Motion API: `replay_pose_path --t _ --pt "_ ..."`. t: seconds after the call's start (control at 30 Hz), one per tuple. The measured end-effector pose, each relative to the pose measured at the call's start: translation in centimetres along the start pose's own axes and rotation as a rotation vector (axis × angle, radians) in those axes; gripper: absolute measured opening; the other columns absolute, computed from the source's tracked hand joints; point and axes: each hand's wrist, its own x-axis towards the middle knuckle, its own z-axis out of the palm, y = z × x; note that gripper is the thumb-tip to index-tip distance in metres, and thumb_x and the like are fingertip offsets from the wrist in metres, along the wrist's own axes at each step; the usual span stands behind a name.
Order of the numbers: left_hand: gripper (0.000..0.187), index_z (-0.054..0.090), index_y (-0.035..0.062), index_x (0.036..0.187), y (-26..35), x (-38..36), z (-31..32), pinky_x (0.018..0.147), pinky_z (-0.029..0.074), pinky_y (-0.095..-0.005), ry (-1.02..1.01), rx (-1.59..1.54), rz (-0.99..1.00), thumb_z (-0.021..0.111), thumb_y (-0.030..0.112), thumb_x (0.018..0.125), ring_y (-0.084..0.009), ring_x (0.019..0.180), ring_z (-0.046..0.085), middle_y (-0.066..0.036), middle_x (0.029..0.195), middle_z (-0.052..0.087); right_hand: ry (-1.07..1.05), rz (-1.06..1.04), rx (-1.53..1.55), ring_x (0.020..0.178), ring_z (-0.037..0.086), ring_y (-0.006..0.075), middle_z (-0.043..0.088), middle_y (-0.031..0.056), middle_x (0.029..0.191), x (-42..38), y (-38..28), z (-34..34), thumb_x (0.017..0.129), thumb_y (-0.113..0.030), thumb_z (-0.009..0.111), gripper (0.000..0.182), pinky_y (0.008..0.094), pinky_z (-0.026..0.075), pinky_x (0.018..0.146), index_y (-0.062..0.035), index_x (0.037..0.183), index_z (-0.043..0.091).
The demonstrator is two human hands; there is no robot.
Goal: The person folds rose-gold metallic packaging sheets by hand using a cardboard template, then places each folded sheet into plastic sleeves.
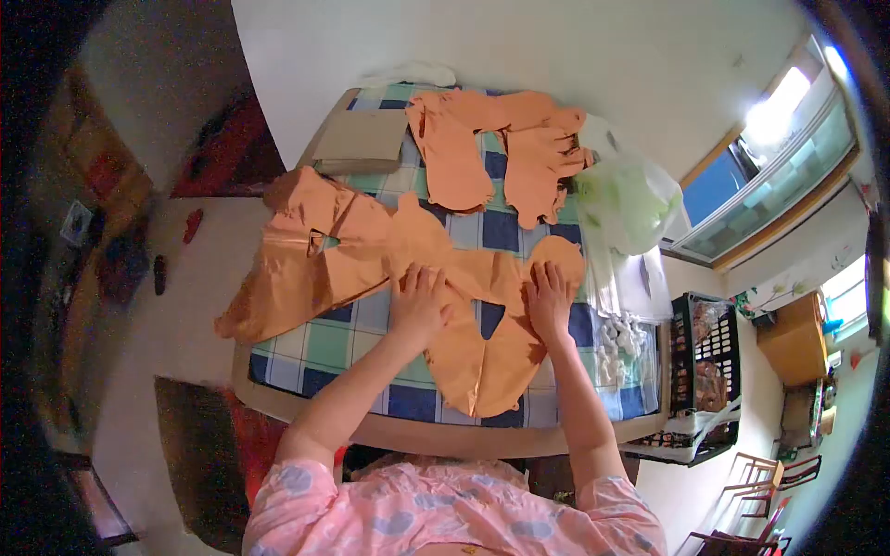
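A flat copper-coloured foil piece, like a deflated foil balloon, lies in front of me on the checked tablecloth. My left hand rests palm down on its left part, with the fingers spread. On its right part lies my right hand, also flat and open. Between the hands, a dark gap in the foil lets the cloth show through. To the left, a creased foil piece of the same colour meets or overlaps it. More foil pieces are spread at the far side of the table.
A flat beige stack sits at the back left. Right of the foil are a pale green plastic bag and crumpled white material. A black crate with brownish contents stands beyond the table's right edge. A wall borders the far side.
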Motion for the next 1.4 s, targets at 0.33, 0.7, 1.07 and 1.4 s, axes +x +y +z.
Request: replay_pose_path --t 0.33,0.7,1.07,1.4 --pt "0.058 0.048 0.0058 0.133 -2.4 3.8 0.0 0.109 0.018 -0.0612 0.169 -0.093 0.030 0.060 0.035 0.085 -0.0332 0.136 0.030 -0.014 0.143 0.040 0.132 0.026 0.268 0.115 0.049 0.0366 0.056 0.0176 0.120 5.0 1.8 -1.6 0.085 -0.016 0.060 0.032 0.0457 0.038 0.097 -0.0063 0.115 0.059" --pt "0.032 0.062 0.0077 0.113 1.8 12.0 1.4 0.107 0.022 -0.0594 0.212 -0.213 0.276 0.061 0.020 0.083 -0.0318 0.130 0.040 -0.013 0.132 0.051 -0.268 -0.135 0.314 0.085 0.063 0.0326 0.065 0.0147 0.087 18.3 3.2 -1.0 0.079 -0.007 0.065 0.016 0.0425 0.050 0.075 -0.0038 0.094 0.063" --pt "0.051 0.050 0.0101 0.130 6.5 21.8 5.5 0.108 0.030 -0.0505 0.273 -0.275 0.359 0.063 0.023 0.082 -0.0345 0.128 0.041 -0.013 0.141 0.043 -0.130 0.334 0.742 0.080 0.059 0.0125 0.061 0.0065 0.077 20.5 4.3 -4.2 0.088 -0.008 0.058 0.009 0.0265 0.048 0.069 -0.0008 0.093 0.056" --pt "0.036 0.058 0.0077 0.115 6.0 19.8 3.6 0.097 0.039 -0.0475 0.337 -0.427 0.331 0.064 0.018 0.081 -0.0374 0.113 0.049 -0.017 0.119 0.054 0.236 0.105 0.663 0.093 0.060 0.0193 0.066 0.0070 0.099 14.3 1.1 -17.3 0.080 0.003 0.064 0.015 0.0301 0.047 0.085 -0.0072 0.092 0.066"
